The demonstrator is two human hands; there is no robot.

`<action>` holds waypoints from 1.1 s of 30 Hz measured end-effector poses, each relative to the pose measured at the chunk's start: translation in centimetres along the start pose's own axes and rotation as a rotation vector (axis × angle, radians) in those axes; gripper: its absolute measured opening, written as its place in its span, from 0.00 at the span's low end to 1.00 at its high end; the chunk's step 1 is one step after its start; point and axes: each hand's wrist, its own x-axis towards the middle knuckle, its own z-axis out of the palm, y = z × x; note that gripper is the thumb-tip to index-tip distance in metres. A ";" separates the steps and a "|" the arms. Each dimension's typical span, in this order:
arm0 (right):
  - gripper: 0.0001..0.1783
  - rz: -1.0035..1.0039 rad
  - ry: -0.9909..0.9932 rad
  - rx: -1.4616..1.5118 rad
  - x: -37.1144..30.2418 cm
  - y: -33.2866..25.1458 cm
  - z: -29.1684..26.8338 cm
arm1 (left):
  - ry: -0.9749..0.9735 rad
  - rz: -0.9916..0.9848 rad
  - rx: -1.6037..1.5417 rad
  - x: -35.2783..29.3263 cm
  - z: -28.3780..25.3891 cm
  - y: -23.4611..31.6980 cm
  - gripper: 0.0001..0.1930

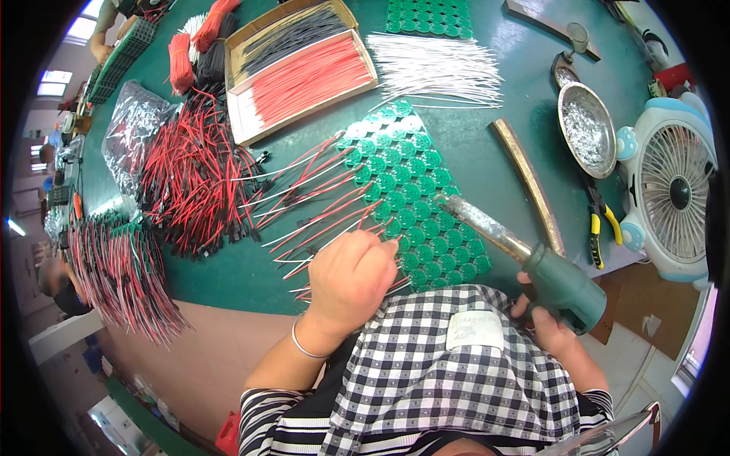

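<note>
The green panel point(426, 220) lies on the desk point(468, 144), long axis slanting from upper left to lower right. A box point(242, 115) holds red and black wires point(312, 76). The iron point(546, 270), clamped in the right hand point(549, 330), points up-left; a dish point(602, 169) holds silvery bits point(585, 129). The left hand point(351, 275) curls at the panel's left edge, its grip unclear.

right fingers point(520, 307) partly behind soldering iron point(566, 285), top circuit panel point(430, 17) cropped
</note>
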 end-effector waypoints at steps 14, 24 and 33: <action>0.28 0.009 -0.103 0.002 -0.8 -0.2 -1.0 | -0.140 -0.046 -0.113 -0.3 -3.1 -0.8 0.22; 0.23 -0.029 -0.104 -0.075 -1.7 0.8 -1.0 | -0.029 0.028 -0.075 -0.9 -0.3 0.9 0.12; 0.16 -0.333 -0.099 -0.430 -0.4 0.9 -0.8 | -0.008 0.031 -0.068 -1.2 -0.2 1.2 0.12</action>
